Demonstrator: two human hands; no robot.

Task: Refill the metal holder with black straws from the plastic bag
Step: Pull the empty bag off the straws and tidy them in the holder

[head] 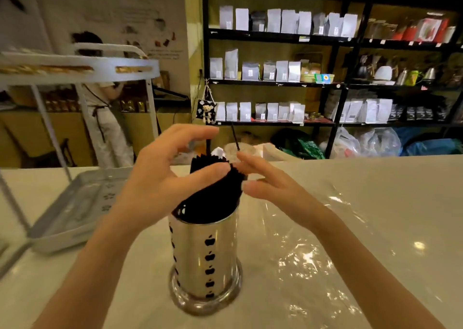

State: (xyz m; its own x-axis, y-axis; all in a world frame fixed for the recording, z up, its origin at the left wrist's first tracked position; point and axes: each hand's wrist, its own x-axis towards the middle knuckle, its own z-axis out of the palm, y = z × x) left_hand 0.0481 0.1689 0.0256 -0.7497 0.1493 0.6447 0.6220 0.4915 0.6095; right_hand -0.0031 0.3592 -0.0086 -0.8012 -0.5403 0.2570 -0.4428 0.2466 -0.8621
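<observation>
A shiny metal holder (205,256) with apple-shaped holes stands on the pale counter, near the front. A thick bundle of black straws (215,193) stands in it, leaning to the right, and two single straws stick up higher behind. My left hand (160,175) cups the bundle's left side, thumb pressed on the straw tops, fingers spread above. My right hand (268,183) touches the bundle's right side with flat, parted fingers. The clear plastic bag (325,231) lies flat and crumpled on the counter, right of the holder.
A white tiered rack (82,65) with a grey tray (75,203) at its base stands on the counter's left. A person in an apron stands behind it. Dark shelves (333,83) of bagged goods line the back wall.
</observation>
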